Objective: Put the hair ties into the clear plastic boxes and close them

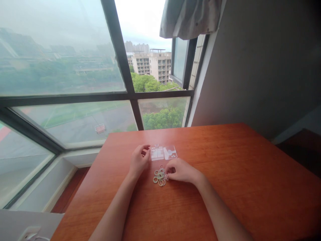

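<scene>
My left hand (139,161) rests at the left edge of a small clear plastic box (157,154). Its fingers are curved, with a gap between thumb and forefinger, and the fingertips are at or very near the box wall. The box lies open, its clear lid (171,153) flat on the right. In front of it sits a loose pile of pale green and whitish rings (160,175), several of them overlapping. At the pile's right side, my right hand (180,170) pinches a pale ring (167,177) between thumb and fingers.
The reddish-brown wooden table (225,160) stands against a dark-framed window (132,95). A grey curtain (189,20) hangs at the top, and a wall (240,73) rises on the right. A white socket (31,232) shows at lower left.
</scene>
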`<state>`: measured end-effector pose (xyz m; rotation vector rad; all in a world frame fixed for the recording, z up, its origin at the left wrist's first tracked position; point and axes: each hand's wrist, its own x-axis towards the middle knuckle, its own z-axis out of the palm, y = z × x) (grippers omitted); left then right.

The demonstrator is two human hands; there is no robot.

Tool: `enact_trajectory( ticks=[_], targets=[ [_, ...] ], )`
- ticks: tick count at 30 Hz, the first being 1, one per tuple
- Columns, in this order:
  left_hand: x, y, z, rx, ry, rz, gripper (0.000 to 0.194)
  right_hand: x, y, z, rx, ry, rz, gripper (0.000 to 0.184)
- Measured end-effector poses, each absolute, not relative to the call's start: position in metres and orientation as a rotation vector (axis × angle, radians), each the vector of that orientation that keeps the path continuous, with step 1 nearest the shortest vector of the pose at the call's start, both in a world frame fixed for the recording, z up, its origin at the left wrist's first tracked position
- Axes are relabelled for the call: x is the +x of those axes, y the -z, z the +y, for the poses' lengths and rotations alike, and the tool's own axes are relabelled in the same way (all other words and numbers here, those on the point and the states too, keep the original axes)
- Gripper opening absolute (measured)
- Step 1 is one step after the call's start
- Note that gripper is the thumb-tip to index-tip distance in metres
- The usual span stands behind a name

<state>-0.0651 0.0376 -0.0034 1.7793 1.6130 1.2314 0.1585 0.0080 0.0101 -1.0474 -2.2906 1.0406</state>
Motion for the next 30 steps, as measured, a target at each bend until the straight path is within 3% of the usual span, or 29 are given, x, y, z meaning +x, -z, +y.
enact_trajectory(
  ticks=[8,15,30],
  targets=[
    [-0.063,0.001,0.036,1.862,-1.227,1.600,0.021,0.159,-0.012,0.008,-1.042,-1.097,-2.234,0.006],
    [-0.063,-0.001,0.034,1.916,-1.204,1.575,0.019,0.158,-0.016,0.008,-1.060,-1.044,-2.200,0.014],
    [-0.037,-0.018,0.014,2.191,-0.914,1.260,0.020,0.158,-0.013,0.018,-1.183,-0.673,-1.899,0.010]
  ],
)
